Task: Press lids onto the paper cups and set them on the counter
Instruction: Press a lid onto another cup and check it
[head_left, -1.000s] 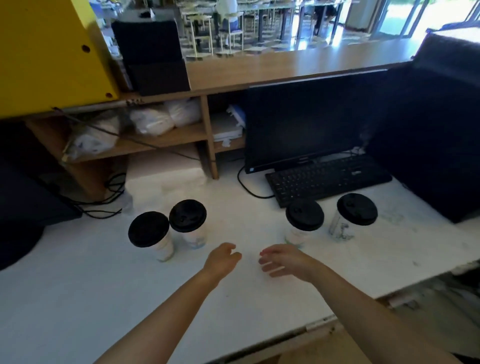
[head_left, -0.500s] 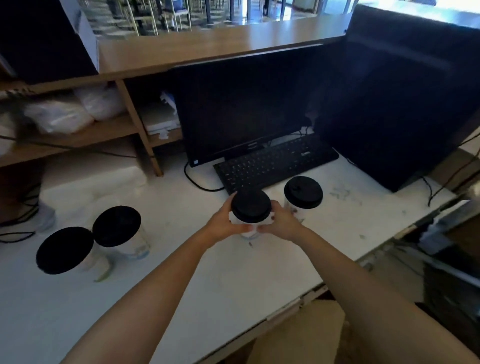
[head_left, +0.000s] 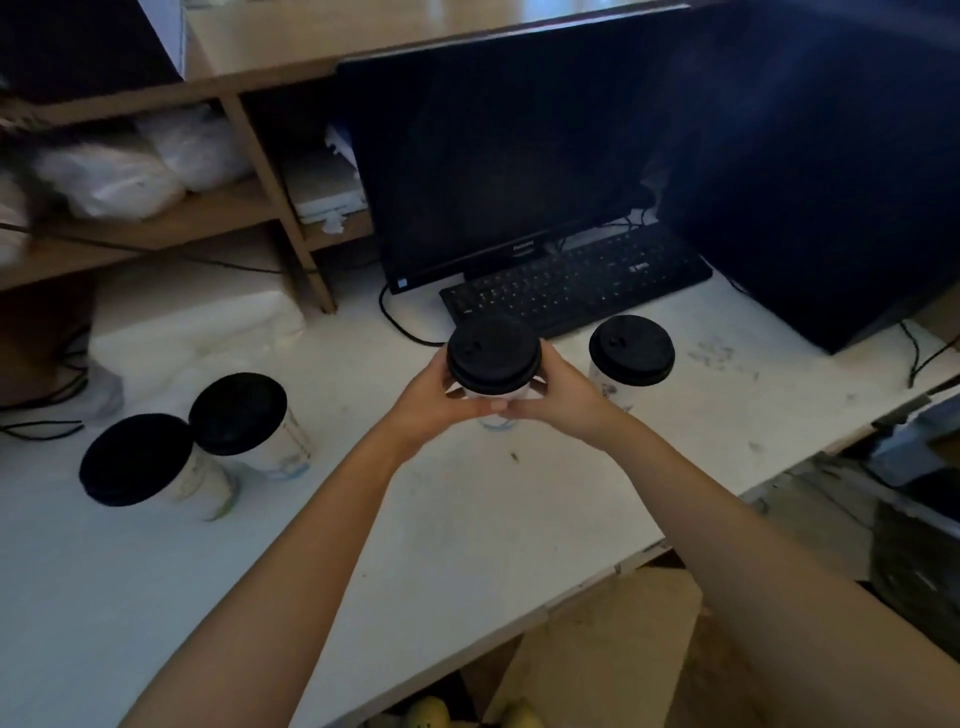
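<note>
White counter (head_left: 467, 525) runs under our arms, with a dark monitor (head_left: 509, 135) and a keyboard (head_left: 576, 283) just beyond our hands. We have the paper cup (head_left: 519, 392) clasped from both sides: our left hand (head_left: 431, 400) wraps its left wall and our right hand (head_left: 563, 397) its right, thumbs meeting on the near side beneath the black lid (head_left: 493, 354). We judge the two-sided hold is there to steady the thin wall while the lid's rim is seated, and to keep the cup upright. Another lidded cup (head_left: 631, 358) stands just right of our right hand; two more lidded cups (head_left: 244, 421) (head_left: 140, 462), touching each other, stand well to the left of our left hand, presumably finished.

Our far fingers are hidden behind the cup, and our hands cover most of its wall. We cannot tell whether the cup's base rests on the counter or hangs just above it, nor whether the lid is fully snapped down. Dim light blurs the print on the cups.
</note>
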